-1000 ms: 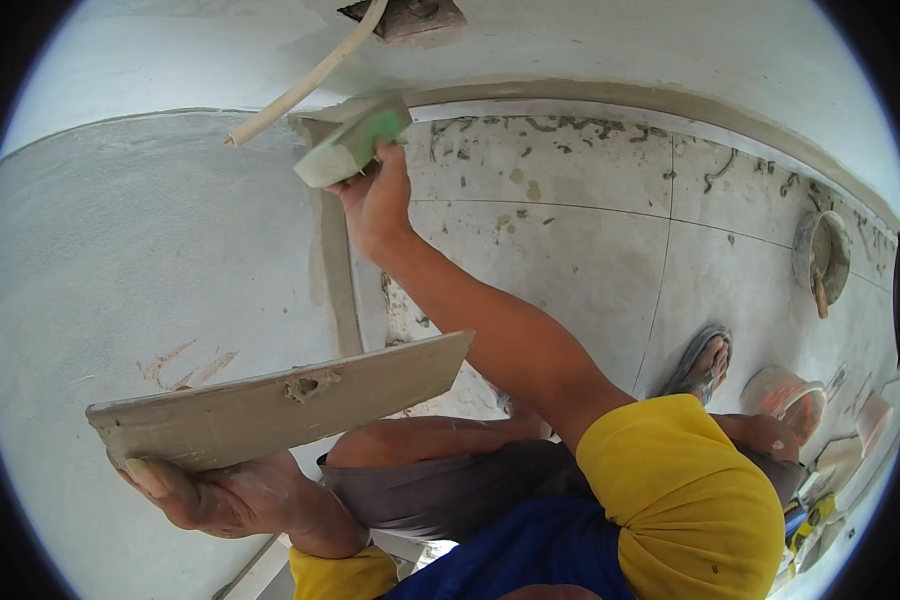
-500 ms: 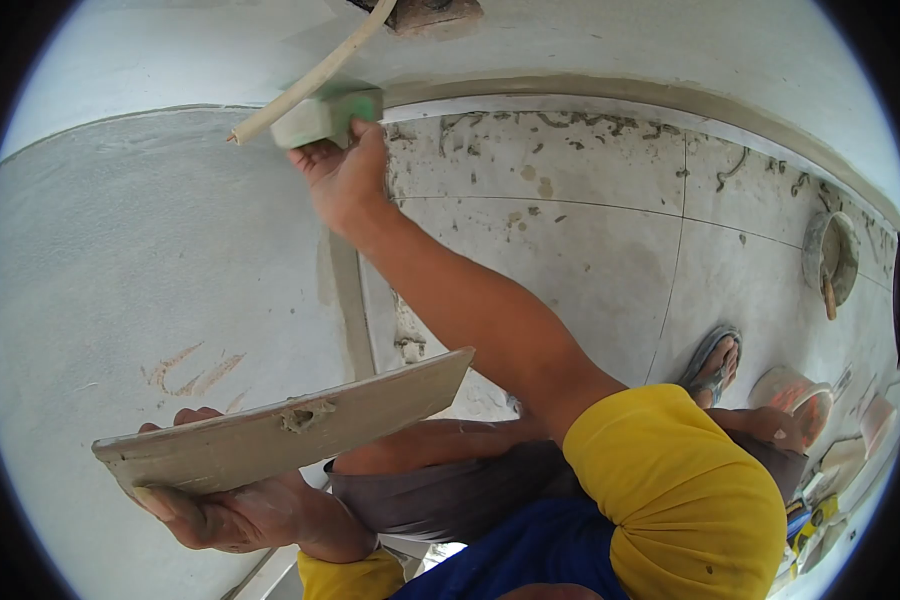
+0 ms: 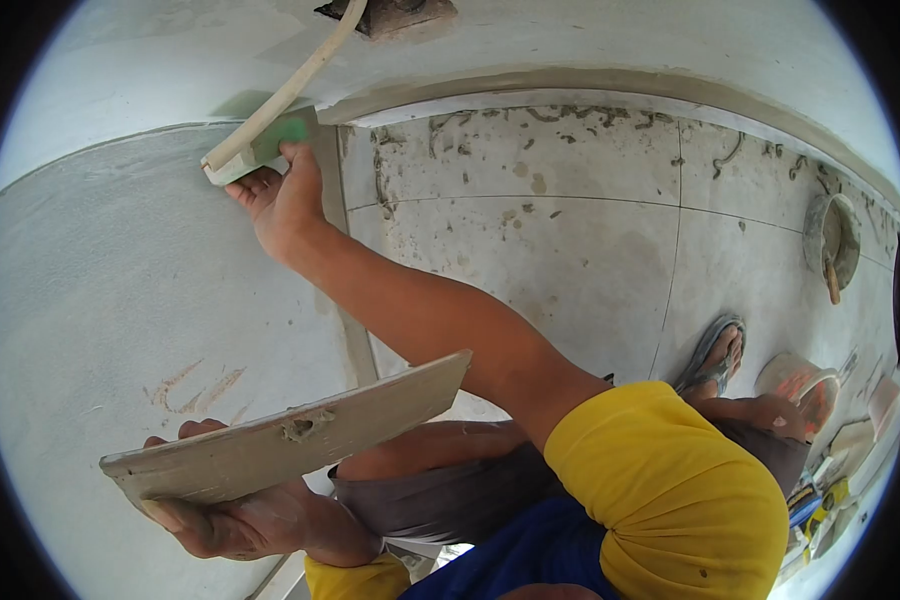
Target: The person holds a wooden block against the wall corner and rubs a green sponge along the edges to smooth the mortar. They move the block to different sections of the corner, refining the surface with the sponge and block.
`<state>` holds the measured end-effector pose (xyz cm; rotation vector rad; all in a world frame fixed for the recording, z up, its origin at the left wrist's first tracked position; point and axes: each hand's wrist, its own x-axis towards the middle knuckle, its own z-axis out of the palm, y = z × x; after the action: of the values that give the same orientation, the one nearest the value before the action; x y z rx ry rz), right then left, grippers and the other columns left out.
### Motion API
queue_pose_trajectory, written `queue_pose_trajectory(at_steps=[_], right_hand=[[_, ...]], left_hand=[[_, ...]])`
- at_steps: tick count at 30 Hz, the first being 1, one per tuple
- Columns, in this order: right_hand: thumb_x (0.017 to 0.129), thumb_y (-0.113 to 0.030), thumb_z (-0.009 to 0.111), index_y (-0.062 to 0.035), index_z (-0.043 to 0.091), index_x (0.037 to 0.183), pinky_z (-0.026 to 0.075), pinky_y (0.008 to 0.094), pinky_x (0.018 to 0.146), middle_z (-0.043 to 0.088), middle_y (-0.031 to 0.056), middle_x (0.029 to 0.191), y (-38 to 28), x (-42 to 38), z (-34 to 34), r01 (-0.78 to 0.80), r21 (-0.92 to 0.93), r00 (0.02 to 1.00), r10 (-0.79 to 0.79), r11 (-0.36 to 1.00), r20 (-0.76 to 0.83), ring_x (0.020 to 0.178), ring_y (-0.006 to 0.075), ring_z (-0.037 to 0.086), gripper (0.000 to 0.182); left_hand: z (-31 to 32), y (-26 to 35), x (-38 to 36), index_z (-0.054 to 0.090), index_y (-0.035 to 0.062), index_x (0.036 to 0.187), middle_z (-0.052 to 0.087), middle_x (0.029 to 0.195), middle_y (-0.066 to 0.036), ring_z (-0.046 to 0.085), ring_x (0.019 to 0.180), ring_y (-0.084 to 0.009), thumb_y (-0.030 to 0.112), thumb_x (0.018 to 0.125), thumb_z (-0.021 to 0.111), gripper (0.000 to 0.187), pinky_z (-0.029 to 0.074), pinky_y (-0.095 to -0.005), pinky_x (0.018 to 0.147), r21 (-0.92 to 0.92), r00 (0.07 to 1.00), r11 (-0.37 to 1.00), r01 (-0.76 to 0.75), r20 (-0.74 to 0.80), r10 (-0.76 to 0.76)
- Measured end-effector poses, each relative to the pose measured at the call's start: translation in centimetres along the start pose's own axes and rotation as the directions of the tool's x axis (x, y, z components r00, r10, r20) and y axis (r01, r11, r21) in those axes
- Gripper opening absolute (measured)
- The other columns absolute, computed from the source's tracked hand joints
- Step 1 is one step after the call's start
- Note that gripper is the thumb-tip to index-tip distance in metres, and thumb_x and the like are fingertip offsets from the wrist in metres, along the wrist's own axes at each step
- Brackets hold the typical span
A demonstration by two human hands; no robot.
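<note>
My left hand (image 3: 240, 515) grips a long flat board (image 3: 290, 440) from below, thumb along its near face and fingertips behind its upper edge. A small lump of grey paste (image 3: 306, 426) sticks to the board. Up at the corner where the grey surface (image 3: 150, 270) meets the white wall (image 3: 150, 70), my right hand (image 3: 282, 200) is closed on a pale green block-like tool (image 3: 265, 148). A cream hose or cable (image 3: 290, 88) hangs down across the tool and hides part of it.
A dark opening (image 3: 400, 14) sits in the wall at the top. The tiled floor (image 3: 570, 260) is spattered with grey bits. At the right stand a bucket with a handled tool (image 3: 832, 240) and a reddish-stained bucket (image 3: 800, 385). A sandalled foot (image 3: 715, 355) rests nearby.
My right hand and the green tool have moved left along the corner, and the tool has turned to a steeper angle. My left hand and the board have hardly moved.
</note>
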<state>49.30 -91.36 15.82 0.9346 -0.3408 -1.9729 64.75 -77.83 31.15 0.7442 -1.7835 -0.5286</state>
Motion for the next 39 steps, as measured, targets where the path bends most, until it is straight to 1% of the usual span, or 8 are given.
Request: queue_pose_trajectory(at_steps=[8, 11, 14, 16, 17, 19, 28, 39], right_hand=[[0.092, -0.034, 0.047, -0.0021, 0.038, 0.127, 0.052, 0.0402, 0.093, 0.046, 0.0163, 0.116, -5.7, 5.6, -5.7, 0.25, -0.091, 0.94, -0.264, 0.964, -0.216, 0.105, 0.0262, 0.055, 0.048], [0.093, -0.036, 0.047, -0.0027, 0.038, 0.127, 0.052, 0.0382, 0.091, 0.046, 0.0151, 0.116, -5.4, 7.1, -4.4, 0.225, -0.051, 0.942, -0.23, 0.973, -0.243, 0.104, 0.0251, 0.055, 0.049], [0.095, -0.043, 0.043, -0.0103, 0.045, 0.123, 0.05, 0.0308, 0.076, 0.053, 0.0082, 0.115, -2.1, 4.8, 0.3, 0.042, 0.015, 0.965, -0.037, 0.999, -0.258, 0.102, 0.0183, 0.058, 0.044], [0.094, -0.044, 0.043, -0.0103, 0.045, 0.124, 0.051, 0.0311, 0.077, 0.052, 0.0082, 0.115, 0.3, 2.2, 1.1, 0.018, 0.034, 0.978, -0.011, 0.999, -0.207, 0.103, 0.0186, 0.057, 0.045], [0.094, -0.044, 0.044, -0.0103, 0.045, 0.125, 0.052, 0.0314, 0.078, 0.052, 0.0082, 0.115, 0.8, 1.5, 1.2, -0.007, 0.052, 0.989, 0.014, 0.999, -0.147, 0.103, 0.0188, 0.057, 0.046], [0.094, -0.042, 0.044, -0.0097, 0.041, 0.128, 0.05, 0.0336, 0.083, 0.048, 0.0111, 0.117, -0.2, 1.9, -0.7, 0.083, -0.004, 0.988, -0.083, 0.997, -0.128, 0.106, 0.0212, 0.053, 0.046], [0.094, -0.04, 0.044, -0.0095, 0.042, 0.123, 0.049, 0.034, 0.08, 0.048, 0.0108, 0.114, -4.4, 7.2, -2.7, 0.198, 0.061, 0.93, -0.168, 0.978, -0.328, 0.101, 0.021, 0.053, 0.042], [0.091, -0.036, 0.048, -0.0079, 0.042, 0.125, 0.048, 0.0382, 0.086, 0.045, 0.0125, 0.118, -3.6, 6.1, -6.4, 0.188, -0.03, 0.971, -0.19, 0.982, -0.146, 0.106, 0.0233, 0.05, 0.045]], left_hand=[[-1.6, -0.5, 0.0, 0.044, 0.0137, 0.134, 0.047, 0.134, -0.013, 0.053, 0.122, -0.0237, 0.031, 0.099, 0.043, 0.039, 0.049, -0.0404, 0.105, -0.267, 0.987, 0.951, 0.156, 0.062, -0.145], [-0.6, -0.4, -0.2, 0.043, 0.0105, 0.135, 0.048, 0.133, -0.013, 0.054, 0.121, -0.0222, 0.029, 0.098, 0.045, 0.041, 0.048, -0.0396, 0.105, 0.107, 0.991, 0.987, -0.123, 0.074, 0.116], [0.0, -0.5, 0.1, 0.042, 0.0064, 0.135, 0.051, 0.131, -0.014, 0.055, 0.12, -0.0209, 0.028, 0.098, 0.045, 0.042, 0.049, -0.039, 0.104, -0.311, 0.986, 0.943, 0.121, 0.149, -0.077], [2.5, -0.2, -0.5, 0.042, 0.0039, 0.134, 0.053, 0.128, -0.014, 0.056, 0.117, -0.0196, 0.029, 0.098, 0.044, 0.044, 0.049, -0.0383, 0.102, 0.326, 0.976, 0.92, -0.218, 0.076, 0.204], [1.8, -0.4, -0.2, 0.042, 0.0039, 0.134, 0.053, 0.128, -0.014, 0.056, 0.117, -0.0196, 0.029, 0.098, 0.044, 0.044, 0.049, -0.0383, 0.102, 0.328, 0.976, 0.92, -0.217, 0.077, 0.203], [-0.2, -1.1, 0.6, 0.042, 0.0045, 0.134, 0.053, 0.128, -0.014, 0.057, 0.116, -0.0209, 0.031, 0.098, 0.044, 0.044, 0.051, -0.0381, 0.099, -0.146, 0.988, 0.987, 0.067, 0.149, -0.045], [0.1, -0.9, 0.0, 0.044, 0.0059, 0.133, 0.052, 0.128, -0.014, 0.057, 0.114, -0.0213, 0.035, 0.097, 0.044, 0.046, 0.053, -0.0383, 0.096, 0.056, 0.998, 0.998, -0.021, 0.053, 0.018], [1.2, -0.6, 0.1, 0.046, 0.0058, 0.13, 0.051, 0.127, -0.014, 0.056, 0.116, -0.0208, 0.034, 0.097, 0.046, 0.044, 0.053, -0.0374, 0.098, -0.031, 0.997, 0.998, 0.05, 0.057, -0.048]])
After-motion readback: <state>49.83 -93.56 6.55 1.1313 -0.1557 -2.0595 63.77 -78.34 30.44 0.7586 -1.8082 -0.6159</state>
